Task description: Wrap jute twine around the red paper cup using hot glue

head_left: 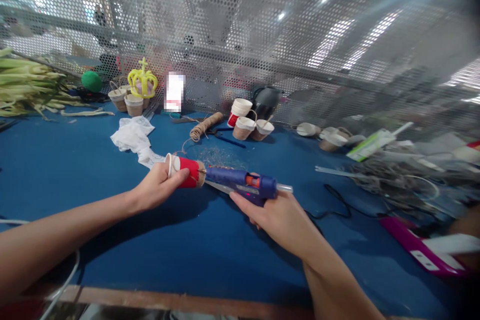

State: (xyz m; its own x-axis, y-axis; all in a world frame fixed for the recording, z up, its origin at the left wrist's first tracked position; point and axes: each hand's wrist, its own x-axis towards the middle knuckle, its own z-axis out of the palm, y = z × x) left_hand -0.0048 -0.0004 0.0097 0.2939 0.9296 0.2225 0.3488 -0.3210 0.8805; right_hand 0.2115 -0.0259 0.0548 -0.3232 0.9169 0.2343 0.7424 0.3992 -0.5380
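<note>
My left hand [161, 183] is closed around a red and white paper cup [188, 172], held on its side above the blue table. Twine covers the cup's base end, which points right. In my right hand [275, 215] is a blue hot glue gun [240, 182], with a clear glue stick poking from its back. The gun's nozzle is at the twine-wrapped end of the cup; whether it touches I cannot tell. A strand of twine runs from near the cup toward the twine roll [206, 126] behind it. Scissors or a blade-like metal strip partly shows beneath the gun.
Twine-wrapped cups [244, 128] stand at the back near blue-handled pliers [230, 139]. White crumpled tissue [132, 133] lies left of centre. A yellow crown [143, 80] and pale husks [28, 85] are at the back left. A magenta power strip [420, 247] and cables lie right.
</note>
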